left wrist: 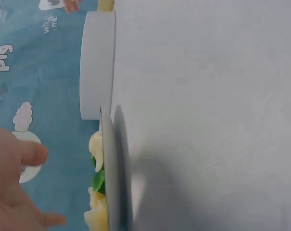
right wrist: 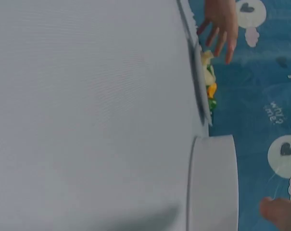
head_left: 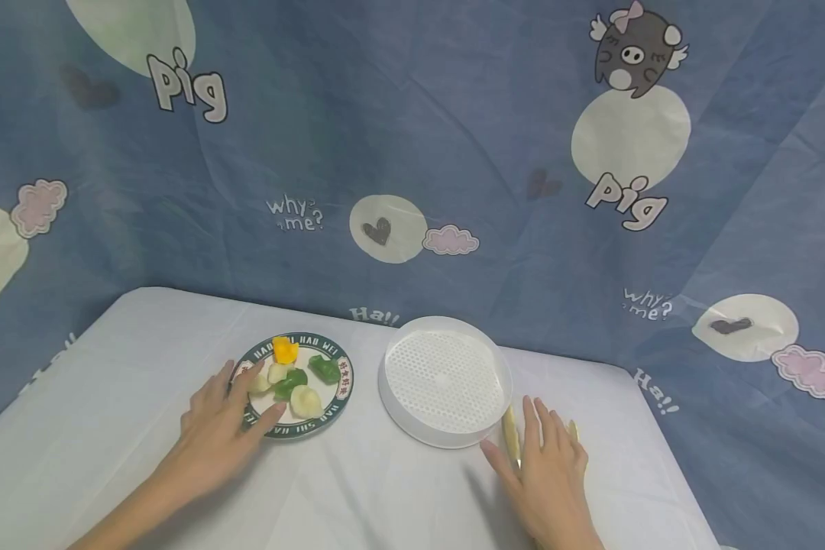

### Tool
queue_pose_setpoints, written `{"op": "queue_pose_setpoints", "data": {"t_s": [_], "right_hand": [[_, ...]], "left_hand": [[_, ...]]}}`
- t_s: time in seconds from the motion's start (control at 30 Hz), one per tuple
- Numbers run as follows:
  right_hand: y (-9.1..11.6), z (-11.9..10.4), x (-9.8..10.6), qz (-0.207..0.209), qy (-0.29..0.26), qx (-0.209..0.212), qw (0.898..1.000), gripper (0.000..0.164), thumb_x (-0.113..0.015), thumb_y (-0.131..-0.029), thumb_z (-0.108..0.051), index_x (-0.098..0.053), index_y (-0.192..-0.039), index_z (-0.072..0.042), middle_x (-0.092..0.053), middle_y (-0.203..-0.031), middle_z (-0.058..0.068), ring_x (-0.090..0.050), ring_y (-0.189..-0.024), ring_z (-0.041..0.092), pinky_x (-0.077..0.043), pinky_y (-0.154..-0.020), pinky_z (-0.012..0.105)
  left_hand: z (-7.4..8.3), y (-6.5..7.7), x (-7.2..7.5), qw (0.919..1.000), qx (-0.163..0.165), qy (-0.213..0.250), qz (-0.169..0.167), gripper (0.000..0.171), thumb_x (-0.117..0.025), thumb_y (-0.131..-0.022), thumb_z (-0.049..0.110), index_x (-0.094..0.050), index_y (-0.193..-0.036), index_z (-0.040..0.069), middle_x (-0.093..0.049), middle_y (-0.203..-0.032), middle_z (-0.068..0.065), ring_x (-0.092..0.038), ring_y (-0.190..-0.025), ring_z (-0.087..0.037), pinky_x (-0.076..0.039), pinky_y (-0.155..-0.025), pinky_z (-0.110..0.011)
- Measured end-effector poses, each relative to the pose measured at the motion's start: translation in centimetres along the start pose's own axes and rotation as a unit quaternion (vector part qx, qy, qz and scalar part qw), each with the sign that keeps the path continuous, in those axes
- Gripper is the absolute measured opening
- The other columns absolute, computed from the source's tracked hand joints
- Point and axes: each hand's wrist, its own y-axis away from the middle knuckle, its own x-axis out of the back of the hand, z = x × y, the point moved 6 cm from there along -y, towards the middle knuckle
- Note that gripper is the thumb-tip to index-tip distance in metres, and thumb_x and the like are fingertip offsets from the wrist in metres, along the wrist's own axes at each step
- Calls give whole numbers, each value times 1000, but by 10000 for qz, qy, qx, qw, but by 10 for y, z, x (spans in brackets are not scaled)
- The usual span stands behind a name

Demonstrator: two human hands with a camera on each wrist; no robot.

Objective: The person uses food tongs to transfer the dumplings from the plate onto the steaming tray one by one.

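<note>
Plate (head_left: pixel 309 425), green-rimmed, at lower left, reads "HAO SHI", "HAO WEI"; left hand (head_left: pixel 216 424) spread over it, right hand (head_left: pixel 551 470) spread lower right.

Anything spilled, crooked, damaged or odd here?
Nothing stands out. The colored pieces in view lie within the plate, the perforated white tray sits flat without visible damage, and I see no spill on the table. The yellowish item by the right hand is partly hidden, so I can't judge that.
</note>
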Motion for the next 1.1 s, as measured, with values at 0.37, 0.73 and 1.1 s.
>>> {"op": "queue_pose_setpoints", "data": {"t_s": [0.37,0.73,1.1], "right_hand": [[32,44,-11,-629,430,-1210,9897,107,-58,-99,-71,-26,-166,6,-29,-172,32,-30,-155,57,-31,-115,79],[51,71,-34,-673,567,-1741,9808,121,-70,-83,-81,-39,-160,7,-46,-159,37,-49,-142,53,-39,-107,72],[53,78,-42,-928,500,-1649,9807,119,-78,-83,-68,-32,-161,8,-54,-146,39,-56,-131,55,-44,-102,77]], "left_hand": [[-19,-11,-1,9878,1071,933,-632,96,-48,-112,47,3,-167,-12,-2,-170,-47,-5,-156,-70,-13,-124,-88],[-30,-11,-1,9415,2005,2486,-1076,98,-44,-113,47,18,-166,-7,5,-176,-36,-4,-164,-57,-16,-135,-71],[-33,-13,-4,9267,2060,2955,-1068,98,-46,-113,41,22,-165,-8,5,-175,-38,-11,-164,-55,-24,-136,-64]]}}
